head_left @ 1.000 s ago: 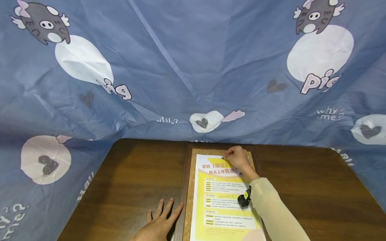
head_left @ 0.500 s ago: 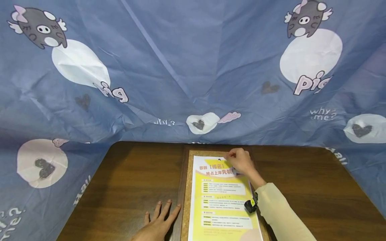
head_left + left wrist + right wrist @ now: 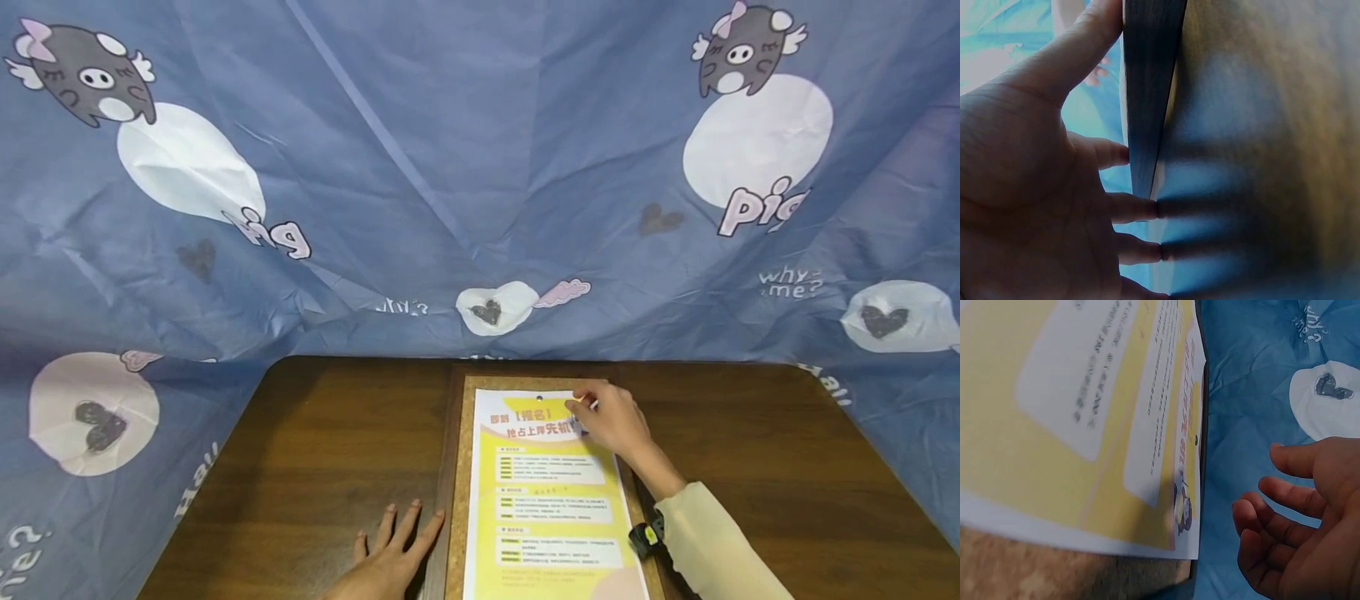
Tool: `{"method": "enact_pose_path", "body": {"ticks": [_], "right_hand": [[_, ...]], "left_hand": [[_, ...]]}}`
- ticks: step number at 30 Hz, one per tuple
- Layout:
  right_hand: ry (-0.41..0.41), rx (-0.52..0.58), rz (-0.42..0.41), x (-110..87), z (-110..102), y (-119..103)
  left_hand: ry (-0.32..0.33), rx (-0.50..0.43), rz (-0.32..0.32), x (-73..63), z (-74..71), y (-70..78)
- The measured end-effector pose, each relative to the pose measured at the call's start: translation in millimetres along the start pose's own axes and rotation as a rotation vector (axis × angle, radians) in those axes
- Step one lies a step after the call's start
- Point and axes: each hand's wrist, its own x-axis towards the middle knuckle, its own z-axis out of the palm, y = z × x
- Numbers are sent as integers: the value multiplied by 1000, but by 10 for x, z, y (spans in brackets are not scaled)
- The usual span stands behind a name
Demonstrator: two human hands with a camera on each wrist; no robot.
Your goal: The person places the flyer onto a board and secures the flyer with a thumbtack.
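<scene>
A yellow and white printed poster (image 3: 551, 483) lies on a wood-framed corkboard (image 3: 462, 467) on the table. One dark pushpin (image 3: 539, 398) sits at the middle of the poster's top edge. My right hand (image 3: 618, 425) is over the poster's upper right corner, to the right of the pin. In the right wrist view its fingers (image 3: 1279, 500) are loosely bent with nothing between them. On the left, my left hand (image 3: 384, 560) has its fingers spread, with several fingertips down on the table. Its forefinger is at the board's frame (image 3: 1154, 81).
The brown wooden table (image 3: 337, 442) extends to both sides of the board. Behind it hangs a blue cloth (image 3: 420, 167) printed with pigs and hearts. A small black camera (image 3: 643, 537) is worn at my right wrist, below the pale sleeve (image 3: 712, 542).
My right hand has let go of the pushpin and moved right, with its fingers loosening. The pin now shows fully. My left hand keeps its place beside the board.
</scene>
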Motion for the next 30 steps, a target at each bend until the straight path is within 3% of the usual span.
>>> {"method": "enact_pose_path", "body": {"ticks": [12, 20, 30], "right_hand": [[9, -54, -86, -252, -140, 37], [28, -123, -145, -460, -239, 96], [18, -238, -304, -690, -367, 180]], "left_hand": [[-7, 19, -10, 36, 0, -24], [6, -19, 38, -7, -21, -32], [0, -46, 38, -3, -46, -66]]}}
